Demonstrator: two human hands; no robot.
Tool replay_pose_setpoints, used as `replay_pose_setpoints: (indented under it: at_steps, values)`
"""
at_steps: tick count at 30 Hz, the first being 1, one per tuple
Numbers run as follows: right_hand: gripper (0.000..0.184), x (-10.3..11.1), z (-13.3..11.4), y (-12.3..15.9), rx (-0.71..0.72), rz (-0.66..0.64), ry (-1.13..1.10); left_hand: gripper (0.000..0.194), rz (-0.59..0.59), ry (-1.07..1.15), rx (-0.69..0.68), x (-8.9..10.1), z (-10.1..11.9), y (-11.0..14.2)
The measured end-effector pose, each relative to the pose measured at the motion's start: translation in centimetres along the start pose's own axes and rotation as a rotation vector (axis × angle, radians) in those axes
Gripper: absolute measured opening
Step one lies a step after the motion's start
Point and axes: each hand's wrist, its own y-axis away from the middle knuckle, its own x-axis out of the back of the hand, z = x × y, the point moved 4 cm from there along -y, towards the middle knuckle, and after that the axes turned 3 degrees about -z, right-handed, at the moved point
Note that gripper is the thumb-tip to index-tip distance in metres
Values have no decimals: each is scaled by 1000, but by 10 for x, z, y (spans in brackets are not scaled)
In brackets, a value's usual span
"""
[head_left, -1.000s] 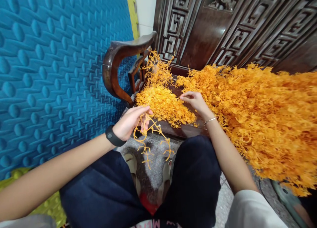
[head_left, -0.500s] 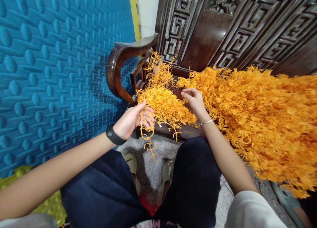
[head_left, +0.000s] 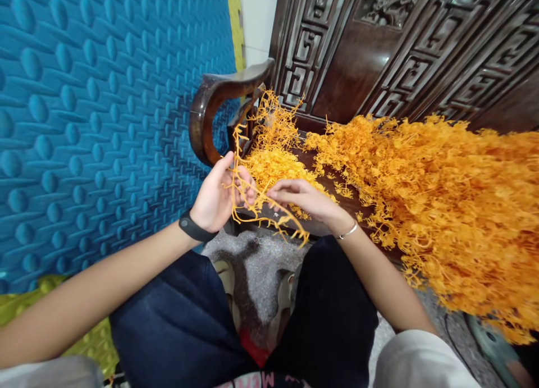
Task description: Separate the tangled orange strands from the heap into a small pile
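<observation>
"So, what does the left hand (head_left: 215,196) have?"

"A branching orange stem (head_left: 234,176), grasped loosely between thumb and fingers. One end points up past the thumb, and the other branches droop to the right, over the front edge of the dark wooden seat (head_left: 357,201)."

"And the right hand (head_left: 305,198)?"

"It's right beside those branches, fingers bent and thumb close to them. Whether it pinches one, I can't tell."

"What's behind the hands?"

"A small orange pile (head_left: 275,169) on the seat, near the curved armrest (head_left: 204,110). A far bigger orange heap (head_left: 458,208) spreads along the right side, in front of the carved backrest (head_left: 349,90)."

"Anything on the wrists?"

"A black band (head_left: 196,229) on the left, a thin bracelet (head_left: 348,231) on the right. Past the left arm there's a bumpy blue mat (head_left: 105,129)."
</observation>
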Motion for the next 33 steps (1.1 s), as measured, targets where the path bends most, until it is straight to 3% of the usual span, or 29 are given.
replay_pose_setpoints:
  at_steps: [3,9,14,19,29,31,33]
  values:
    - [17,-21,8,-1,-90,-163,-120,59,2,-39,1,0,0,1]
    - [20,-42,13,-4,-71,-180,-359,60,-80,-43,19,-2,-2,2]
    - [16,-25,6,-4,3,22,-319,63,-45,-65,42,-1,0,2]
    - [16,-17,3,-7,35,122,-227,63,-103,-23,80,-5,-3,1]
    - [19,-15,8,-10,92,434,-217,60,-108,79,-13,-7,-2,-8]
    - [17,-4,9,-8,100,518,-219,60,-78,78,7,-6,-3,-7]
    - [14,21,8,-3,134,655,-233,59,-52,73,81,-3,-6,-3]
